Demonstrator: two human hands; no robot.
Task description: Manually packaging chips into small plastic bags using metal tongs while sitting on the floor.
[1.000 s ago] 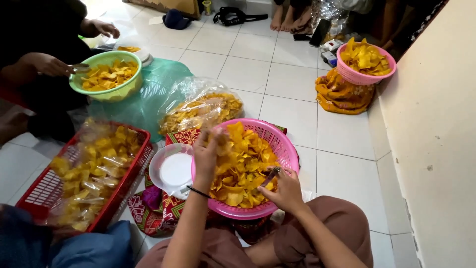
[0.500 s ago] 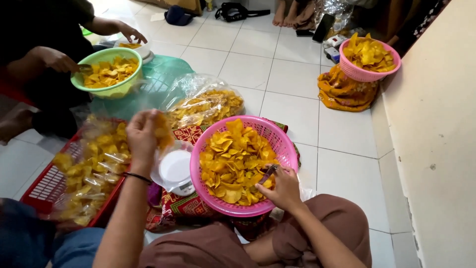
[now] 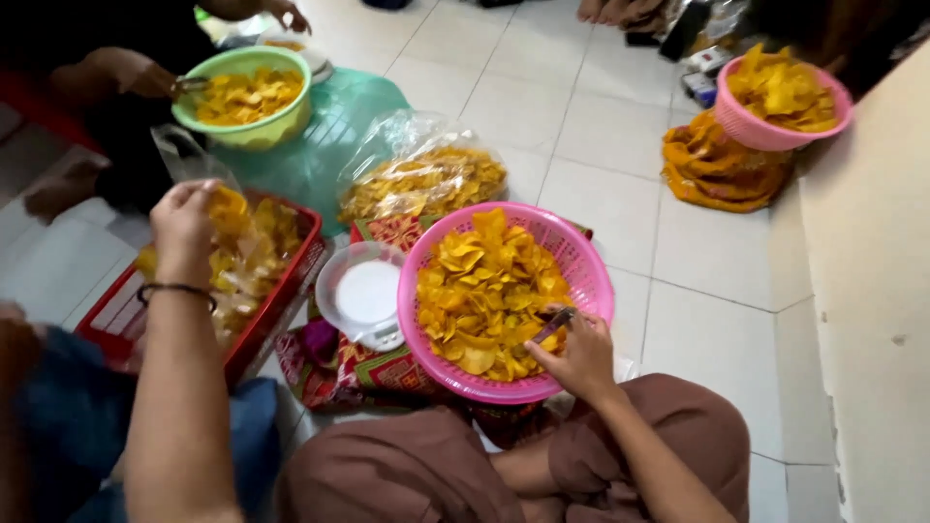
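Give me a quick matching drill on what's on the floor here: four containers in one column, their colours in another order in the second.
Things:
1. Basket of yellow chips in front of the right hand
2. Bowl of chips at the upper left
3. Crate under the left hand
4. Round scale between the crate and the near basket

Colours:
A. red
B. white
C. pink
D. light green

Pairs: 1-C, 2-D, 3-A, 4-B
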